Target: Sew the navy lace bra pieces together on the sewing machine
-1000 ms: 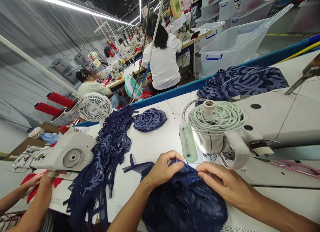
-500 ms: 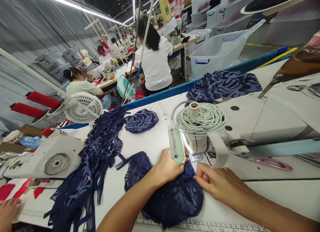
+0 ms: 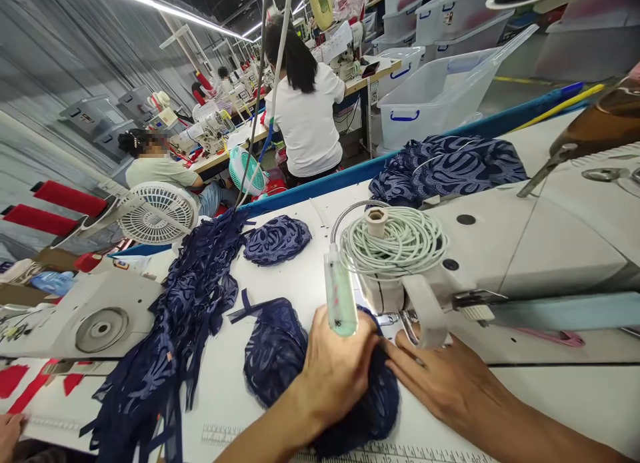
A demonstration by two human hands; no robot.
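A navy lace piece point(image 3: 275, 350) with a mesh strap lies on the white table below the sewing machine point(image 3: 480, 243). My left hand point(image 3: 337, 356) is closed on its upper right part, just left of the presser foot point(image 3: 407, 323), fingertips bent down into the cloth. Beside the cloth's right edge, my right hand point(image 3: 445, 380) lies low with fingers stretched out, tips touching the edge. Part of that hand is behind the machine's white guard. A green-white lamp point(image 3: 341, 296) hangs over my left hand and hides some of it.
A coil of pale green cord point(image 3: 395, 243) sits on the machine head. Navy strips point(image 3: 185, 303) are heaped at left, with a lace stack point(image 3: 277, 240) behind. More lace point(image 3: 450, 166) lies at the back. A ruler strip point(image 3: 400, 453) runs along the front. Co-workers sit beyond.
My left hand has rolled over and lowered onto the cloth. My right hand has moved in towards the machine, its curled fingers now straightened. The lace piece has shifted slightly, and the view has tilted.
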